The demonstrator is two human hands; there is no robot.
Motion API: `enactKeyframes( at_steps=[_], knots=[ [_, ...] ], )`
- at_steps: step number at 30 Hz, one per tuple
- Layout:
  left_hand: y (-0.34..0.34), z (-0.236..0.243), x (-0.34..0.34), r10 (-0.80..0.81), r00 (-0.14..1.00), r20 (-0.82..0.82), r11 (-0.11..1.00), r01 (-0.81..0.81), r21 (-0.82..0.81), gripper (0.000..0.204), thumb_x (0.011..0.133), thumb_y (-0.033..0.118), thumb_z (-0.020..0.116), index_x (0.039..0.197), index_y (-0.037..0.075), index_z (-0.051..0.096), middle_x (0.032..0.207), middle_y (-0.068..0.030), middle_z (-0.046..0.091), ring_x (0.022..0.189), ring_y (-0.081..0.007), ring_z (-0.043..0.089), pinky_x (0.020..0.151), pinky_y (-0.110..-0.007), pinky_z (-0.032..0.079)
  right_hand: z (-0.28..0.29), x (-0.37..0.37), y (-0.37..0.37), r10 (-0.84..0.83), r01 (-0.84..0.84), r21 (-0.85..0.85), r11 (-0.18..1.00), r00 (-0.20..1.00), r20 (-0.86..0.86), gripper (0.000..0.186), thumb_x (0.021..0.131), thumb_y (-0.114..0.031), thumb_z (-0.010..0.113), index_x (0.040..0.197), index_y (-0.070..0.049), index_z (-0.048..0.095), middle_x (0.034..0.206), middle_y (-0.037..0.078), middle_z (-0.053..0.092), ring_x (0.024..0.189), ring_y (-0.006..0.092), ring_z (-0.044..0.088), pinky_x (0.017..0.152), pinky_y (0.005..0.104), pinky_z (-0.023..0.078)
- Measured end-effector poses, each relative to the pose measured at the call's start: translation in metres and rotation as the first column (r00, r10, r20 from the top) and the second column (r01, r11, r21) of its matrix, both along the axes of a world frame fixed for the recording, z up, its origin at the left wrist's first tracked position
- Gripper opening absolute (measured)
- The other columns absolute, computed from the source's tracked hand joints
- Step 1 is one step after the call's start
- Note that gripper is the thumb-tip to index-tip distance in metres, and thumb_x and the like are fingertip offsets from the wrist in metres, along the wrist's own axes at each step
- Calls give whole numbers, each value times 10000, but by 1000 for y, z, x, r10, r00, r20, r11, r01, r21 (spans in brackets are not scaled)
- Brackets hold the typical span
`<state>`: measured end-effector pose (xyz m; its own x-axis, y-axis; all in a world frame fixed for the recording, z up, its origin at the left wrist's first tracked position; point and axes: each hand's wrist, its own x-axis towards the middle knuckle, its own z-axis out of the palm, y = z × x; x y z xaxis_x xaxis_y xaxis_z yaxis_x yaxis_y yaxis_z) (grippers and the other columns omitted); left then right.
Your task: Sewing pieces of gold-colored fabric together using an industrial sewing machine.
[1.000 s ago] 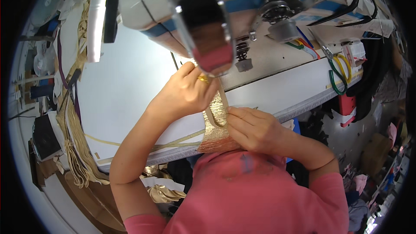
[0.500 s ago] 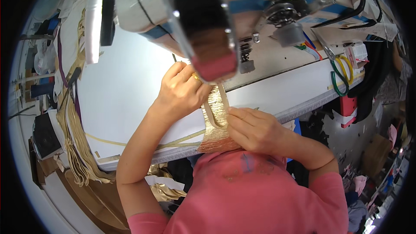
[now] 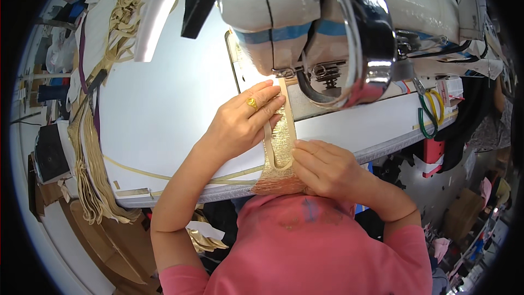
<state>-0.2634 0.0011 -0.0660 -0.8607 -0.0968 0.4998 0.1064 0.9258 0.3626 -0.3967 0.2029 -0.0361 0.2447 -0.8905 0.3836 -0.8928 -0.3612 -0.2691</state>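
The left hand [image 3: 240,123] has slid down and leftward from under the sewing machine [image 3: 305,16], its fingers now pressing flat on the gold fabric piece [image 3: 281,147] near the needle at mid-frame. The right hand [image 3: 325,166] pinches the fabric's lower part at the front edge of the white desk [image 3: 164,104], just above the pink shirt [image 3: 322,246]. A heap of tan straps [image 3: 93,169] hangs at the frame's left edge.

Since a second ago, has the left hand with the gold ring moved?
Cannot tell: the left hand rests on the shiny gold fabric strip as before; the camera itself shifted.
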Motion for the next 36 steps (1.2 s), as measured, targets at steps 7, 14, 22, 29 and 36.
enactKeyframes(
  at_steps=[7,14,22,29,36],
  knots=[
    [-6,1,-4,11,1000,-8,1000,-11,10,353,767,54,805,1102,-25,725,1119,-140,681,1051,-307,700,876,-367,608,-3,-1,-8,-8,5,-72,997,999,-36,181,679,-124,631,812,-2,623,928,124,633,1010,269,665,890,344,548],
    [-1,4,-2,-33,998,-47,999,34,5,336,734,84,827,1027,-30,706,1047,-129,674,1007,-309,703,862,-394,603,1,-6,-16,-22,22,-38,999,1000,6,235,640,-126,634,837,0,637,927,109,643,990,264,681,846,339,571],
    [1,6,2,-24,1000,-2,1000,24,8,292,715,87,829,944,-15,679,1026,-118,669,1046,-297,704,862,-384,603,2,-7,-16,-17,17,-12,1000,1000,-26,294,630,-106,658,902,8,668,995,110,687,1018,258,705,846,344,594],
    [1,7,3,-19,1000,4,1000,19,-1,297,720,101,829,957,-1,681,1025,-113,670,1045,-295,702,880,-399,596,1,-8,-16,-20,19,-11,1000,999,-44,290,630,-110,658,895,7,665,989,110,688,1018,254,707,852,344,592],
    [-1,6,4,-42,999,9,999,42,-31,379,736,145,832,1075,19,718,1066,-105,661,1068,-282,681,948,-445,562,3,-8,-17,-10,11,10,1000,999,-51,274,634,-104,657,884,10,664,970,111,685,986,254,712,832,340,593]
  ],
)
